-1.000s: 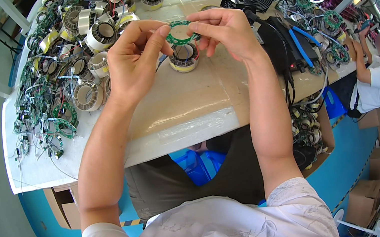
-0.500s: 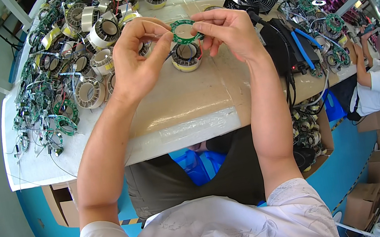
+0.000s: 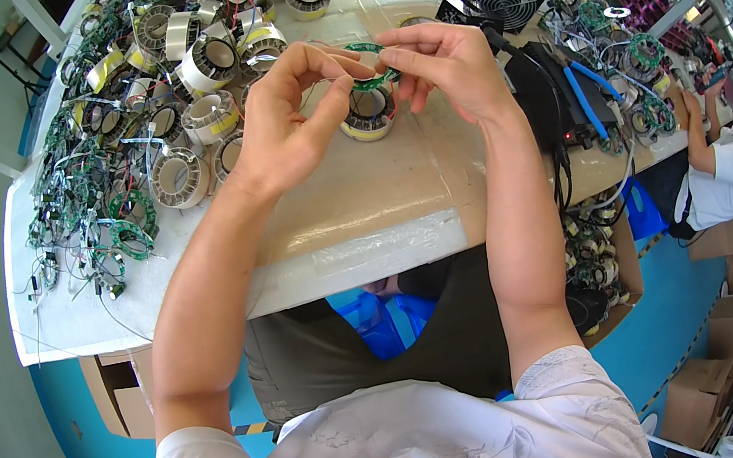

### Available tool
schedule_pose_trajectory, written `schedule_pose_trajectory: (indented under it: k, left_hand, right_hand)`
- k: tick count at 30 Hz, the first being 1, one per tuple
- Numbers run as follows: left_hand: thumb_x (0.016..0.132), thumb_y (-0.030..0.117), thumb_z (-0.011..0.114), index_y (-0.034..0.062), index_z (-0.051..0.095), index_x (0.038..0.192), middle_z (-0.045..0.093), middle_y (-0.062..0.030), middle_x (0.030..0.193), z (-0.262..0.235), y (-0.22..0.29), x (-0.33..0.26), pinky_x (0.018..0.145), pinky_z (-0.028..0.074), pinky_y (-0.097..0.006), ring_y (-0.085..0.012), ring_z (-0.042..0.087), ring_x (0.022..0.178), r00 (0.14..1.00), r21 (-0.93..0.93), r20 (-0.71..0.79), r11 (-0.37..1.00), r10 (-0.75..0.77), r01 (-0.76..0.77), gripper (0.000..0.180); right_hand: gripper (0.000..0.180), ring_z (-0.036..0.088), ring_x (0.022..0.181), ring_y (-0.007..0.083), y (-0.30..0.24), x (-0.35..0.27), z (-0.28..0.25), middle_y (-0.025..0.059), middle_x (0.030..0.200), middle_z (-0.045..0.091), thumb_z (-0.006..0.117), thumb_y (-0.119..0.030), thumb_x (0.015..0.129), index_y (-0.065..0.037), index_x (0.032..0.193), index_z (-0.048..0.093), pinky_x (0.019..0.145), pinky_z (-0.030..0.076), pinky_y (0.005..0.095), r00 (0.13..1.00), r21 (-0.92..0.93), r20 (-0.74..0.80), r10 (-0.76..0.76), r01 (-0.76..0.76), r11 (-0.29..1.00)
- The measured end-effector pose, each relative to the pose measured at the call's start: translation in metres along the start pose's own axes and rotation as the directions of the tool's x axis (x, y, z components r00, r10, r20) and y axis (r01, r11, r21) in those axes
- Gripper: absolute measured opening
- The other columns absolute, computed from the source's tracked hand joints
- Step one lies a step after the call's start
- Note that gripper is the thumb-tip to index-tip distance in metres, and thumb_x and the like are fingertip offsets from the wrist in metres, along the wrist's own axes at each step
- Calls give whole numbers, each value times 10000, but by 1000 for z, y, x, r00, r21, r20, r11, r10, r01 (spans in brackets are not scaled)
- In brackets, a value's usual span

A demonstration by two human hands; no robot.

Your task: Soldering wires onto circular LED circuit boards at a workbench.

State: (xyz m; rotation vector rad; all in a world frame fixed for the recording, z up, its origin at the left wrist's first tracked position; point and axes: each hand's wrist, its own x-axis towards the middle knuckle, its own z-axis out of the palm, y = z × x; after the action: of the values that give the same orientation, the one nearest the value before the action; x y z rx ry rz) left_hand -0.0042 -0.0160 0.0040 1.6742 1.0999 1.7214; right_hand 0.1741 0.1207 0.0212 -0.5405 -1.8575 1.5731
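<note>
Right hand (image 3: 451,67) pinching the green ring-shaped circuit board (image 3: 373,85) by its right rim, left hand (image 3: 295,129) closed on its left edge! It's up above the bench (image 3: 362,205), near a wound stator (image 3: 369,129); blue-handled pliers (image 3: 586,100) lie off right.

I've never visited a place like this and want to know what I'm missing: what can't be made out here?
All in the head view:
- Left side of the green ring board: hidden by the left hand.
- What the left fingertips pinch: covered by the fingers.
- Top of the coil below: partly hidden by hand and board.
- What the co-worker handles: too small.
- Far side of the table: cut off by the upper edge.
</note>
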Motion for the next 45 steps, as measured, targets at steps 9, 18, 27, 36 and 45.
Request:
schedule_pose_trajectory:
  k: [9, 18, 27, 36, 45]
  left_hand:
    - [975, 23, 549, 11, 537, 977, 689, -168, 1117, -1, -2, -2, 1091, 380, -436, -271, 512, 1282, 999, 8, 23, 1000, -30, 29, 17]
    - [947, -8, 548, 14, 536, 949, 691, -175, 1112, 3, -2, 0, 1096, 383, -439, -287, 527, 1278, 999, -53, 29, 998, -20, 22, 26]
    - [909, -12, 568, 12, 536, 912, 708, -148, 1074, 1, -5, 1, 1084, 416, -415, -262, 565, 1234, 1000, -21, 11, 1000, -6, 7, 40]
    - [935, -30, 546, 21, 537, 916, 704, -169, 1106, 1, -4, 0, 1114, 372, -461, -305, 522, 1297, 999, -52, 43, 999, -12, 14, 55]
    - [921, -34, 540, 8, 549, 901, 706, -179, 1105, 2, -3, 1, 1130, 350, -469, -305, 535, 1286, 999, -2, 52, 1000, 11, -11, 47]
  right_hand:
    - [349, 692, 628, 154, -15, -6, 3, 133, 884, 723, 736, -205, 905, 67, 1119, 690, 465, 539, 249, 988, -30, -134, 73, -78, 997]
    - [239, 593, 498, 122, 12, -59, -17, 131, 826, 706, 701, -201, 937, 33, 977, 672, 399, 438, 239, 718, 407, -620, 316, -51, 912]
    - [266, 644, 571, 163, 24, -38, -38, 162, 939, 718, 617, -229, 1000, 36, 974, 611, 478, 557, 291, 531, 291, -832, 163, 166, 942]
    - [339, 615, 469, 194, 10, -86, -6, 269, 943, 695, 450, -298, 1068, 16, 1191, 419, 380, 510, 297, 405, -231, -822, -400, 405, 885]
    - [282, 549, 474, 132, 37, -105, 36, 121, 756, 662, 553, -185, 1012, 44, 1158, 630, 371, 456, 278, 605, -70, -678, -417, 512, 856]
